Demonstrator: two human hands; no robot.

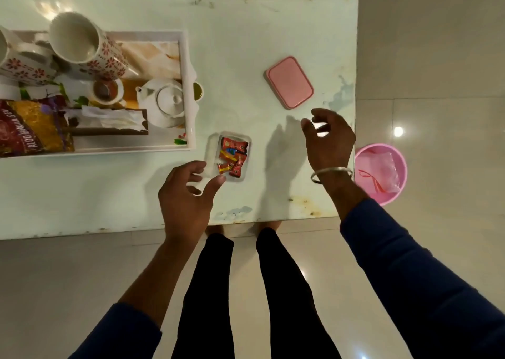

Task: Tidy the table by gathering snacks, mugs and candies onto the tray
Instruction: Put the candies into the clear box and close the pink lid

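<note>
A small clear box (pixel 211 151) holding several red and yellow candies (pixel 232 156) sits on the table just right of the white tray (pixel 188 91). My left hand (pixel 188 194) hovers at the box's near left corner, fingers apart and curled, touching or almost touching its rim. The pink lid (pixel 289 82) lies flat farther right. Just below it my right hand (pixel 329 140) is open with nothing in it. The tray holds two floral mugs (pixel 87 47), a white teapot (pixel 166 102), a small cup (pixel 105 91) and a snack packet (pixel 32 129).
A pink bin (pixel 382 173) with wrappers stands on the floor off the table's right edge. A small green-rimmed object (pixel 198 91) peeks out beside the tray's right wall. My legs stand at the table's near edge.
</note>
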